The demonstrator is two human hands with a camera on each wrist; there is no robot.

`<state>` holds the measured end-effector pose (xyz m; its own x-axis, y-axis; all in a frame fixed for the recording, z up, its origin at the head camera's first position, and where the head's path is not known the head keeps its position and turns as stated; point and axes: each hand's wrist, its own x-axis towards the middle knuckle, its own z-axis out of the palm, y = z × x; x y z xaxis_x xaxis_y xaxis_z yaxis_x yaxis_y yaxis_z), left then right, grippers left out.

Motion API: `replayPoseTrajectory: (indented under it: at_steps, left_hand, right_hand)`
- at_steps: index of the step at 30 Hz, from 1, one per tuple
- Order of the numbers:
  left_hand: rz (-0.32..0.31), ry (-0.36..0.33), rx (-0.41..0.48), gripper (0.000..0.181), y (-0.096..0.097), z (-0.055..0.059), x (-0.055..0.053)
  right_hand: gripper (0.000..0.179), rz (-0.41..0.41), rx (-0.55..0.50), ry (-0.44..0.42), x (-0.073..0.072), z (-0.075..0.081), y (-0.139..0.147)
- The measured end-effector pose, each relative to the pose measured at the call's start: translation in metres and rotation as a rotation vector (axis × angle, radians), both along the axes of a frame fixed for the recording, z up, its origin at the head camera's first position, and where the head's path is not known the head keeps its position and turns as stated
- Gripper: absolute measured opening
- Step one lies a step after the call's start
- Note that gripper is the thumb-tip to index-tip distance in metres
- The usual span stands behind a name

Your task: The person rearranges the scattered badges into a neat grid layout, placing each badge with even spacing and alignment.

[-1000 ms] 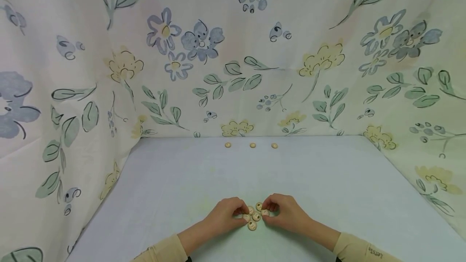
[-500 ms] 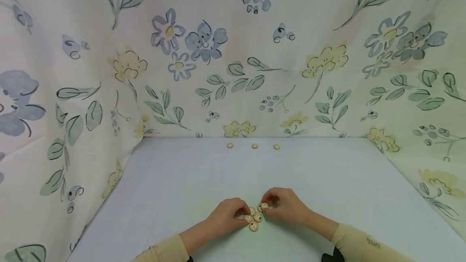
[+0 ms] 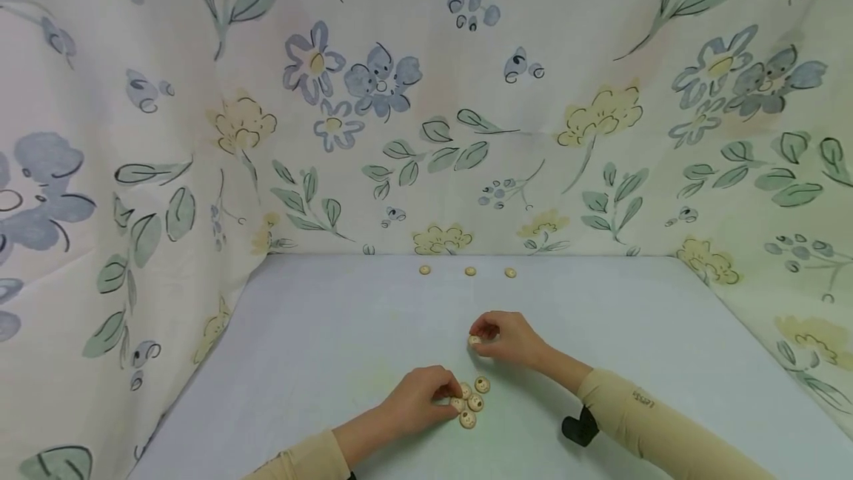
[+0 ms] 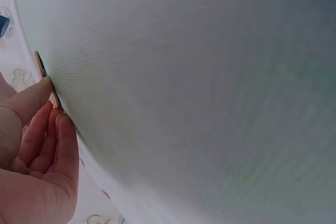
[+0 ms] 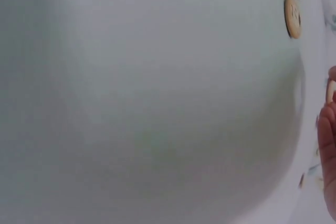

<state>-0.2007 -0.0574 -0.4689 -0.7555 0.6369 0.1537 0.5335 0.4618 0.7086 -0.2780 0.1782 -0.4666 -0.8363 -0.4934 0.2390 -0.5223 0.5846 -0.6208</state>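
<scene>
Small round wooden discs with dark drawn marks lie in a cluster near the front of the table. My left hand [image 3: 421, 398] pinches the leftmost disc [image 3: 457, 404] of that cluster by its edges; the thumb and fingers also show at a disc [image 4: 39, 64] in the left wrist view. Farther back, my right hand [image 3: 509, 338] holds another wooden disc [image 3: 474, 341] between thumb and fingers. In the right wrist view this held disc [image 5: 331, 91] shows only in part at the right edge. A loose disc [image 3: 483, 384] lies at the cluster's upper right.
Along the back of the table [image 3: 320, 317] lie three more discs in a spaced row, the middle one [image 3: 470, 271] roughly above the cluster. A flower-printed cloth [image 3: 466, 184] hangs behind and at both sides. A black wrist device [image 3: 580, 427] sits below the right sleeve.
My right hand has lifted a disc off the cluster's right side and moved it back, away from the cluster. The left hand has stayed at its disc. The view has shifted slightly.
</scene>
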Motion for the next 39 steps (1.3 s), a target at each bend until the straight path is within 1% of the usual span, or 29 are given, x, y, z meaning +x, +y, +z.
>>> replayPoseTrajectory:
  at_steps: [6,10,13,23,29,35,39]
  left_hand:
    - [-0.005,0.007,0.007,0.015,-0.002,-0.004,-0.001]
    - [-0.009,-0.005,0.012,0.015,-0.002,-0.006,-0.002]
    - [-0.007,-0.018,0.015,0.015,-0.001,-0.006,-0.002]
    - [-0.008,-0.001,-0.005,0.015,0.000,-0.001,0.000]
    - [-0.012,0.023,-0.018,0.014,0.000,-0.002,-0.001]
    - [-0.005,0.062,-0.034,0.015,0.000,-0.006,-0.002]
    - [0.003,0.061,-0.037,0.015,0.000,-0.007,-0.002]
  right_hand:
    - [0.015,-0.004,-0.009,-0.001,-0.024,-0.002,-0.014]
    - [0.014,-0.017,0.003,-0.010,-0.040,-0.006,-0.023]
    - [0.015,-0.022,0.003,-0.025,-0.049,-0.006,-0.031]
    - [0.015,-0.038,0.020,-0.045,-0.080,-0.007,-0.057]
    - [0.014,-0.045,0.023,-0.060,-0.092,-0.007,-0.072]
    - [0.014,-0.042,0.042,-0.078,-0.098,-0.008,-0.084]
    - [0.015,-0.029,0.046,-0.074,-0.101,-0.008,-0.091]
